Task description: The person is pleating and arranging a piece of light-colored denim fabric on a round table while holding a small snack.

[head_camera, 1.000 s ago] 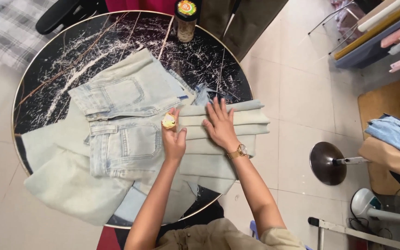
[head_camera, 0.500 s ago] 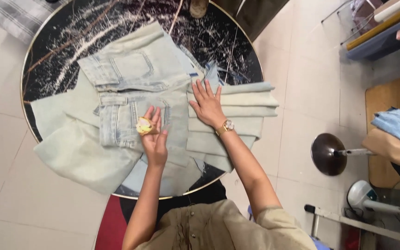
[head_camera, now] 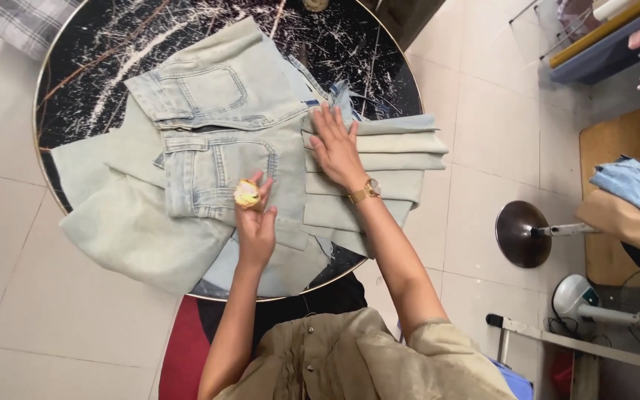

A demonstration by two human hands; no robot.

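Since the earlier frame the left hand (head_camera: 255, 228) has slid a little nearer the person along the lower back pocket, and the right hand (head_camera: 337, 150) has shifted slightly up the fold line; the garment itself has barely moved.

Position: pale blue jeans (head_camera: 220, 148) lie back pockets up on the round black marbled table (head_camera: 98, 52); the legs are folded over into a layered stack (head_camera: 398, 159) on the right; loose leg fabric (head_camera: 124, 237) hangs over the near-left rim.

Left hand: fingers curled together around a small yellow and white object (head_camera: 247, 194), its kind not determinable, with the hand resting on the denim below the pocket; right hand: empty, flat, fingers spread apart, pressing the seam where the folded stack meets the seat; a gold wristwatch (head_camera: 365, 191) sits at that wrist.

Risks, as judged:
- the stack overhangs the right rim; should the pressing hand lift, the upper layers may slide off or spring open
- the overhanging fabric at the near left adds weight that may drag the garment toward the floor
- the held object occupies the left hand's fingers, so its hold on the cloth is weak; the pocket area may wrinkle, or the object may drop
- the polished tabletop likely offers little friction.
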